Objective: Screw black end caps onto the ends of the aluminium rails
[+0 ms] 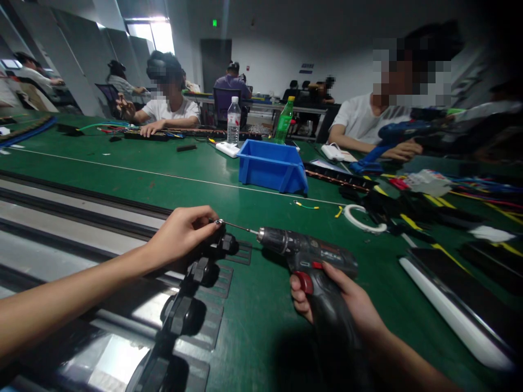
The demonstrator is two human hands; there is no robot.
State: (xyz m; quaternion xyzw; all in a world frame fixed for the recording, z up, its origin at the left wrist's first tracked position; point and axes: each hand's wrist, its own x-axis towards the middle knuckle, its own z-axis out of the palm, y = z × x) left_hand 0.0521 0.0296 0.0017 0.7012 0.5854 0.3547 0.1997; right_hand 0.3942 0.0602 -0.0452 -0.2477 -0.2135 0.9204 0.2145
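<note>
My right hand (357,296) is wrapped round the grip of a black cordless drill (312,251) with a red trigger. From its chuck a long thin driver bit (239,227) points left. At the bit's tip, my left hand (182,231) pinches a small shiny metal piece, apparently a screw (219,221); the fingers partly hide it. Just below that hand, several black cable glands (182,314) stand in a row along the end of long silver metal profiles (53,209). Flat slotted tabs (204,326) stick out beside the glands onto the green table (253,326).
Beyond the drill stands a blue bin (269,166), with a clear bottle (233,122) and a green bottle (284,121) behind it. A white cable coil (364,219), loose wires and a white-edged black device (453,305) lie to the right. Co-workers sit across the table.
</note>
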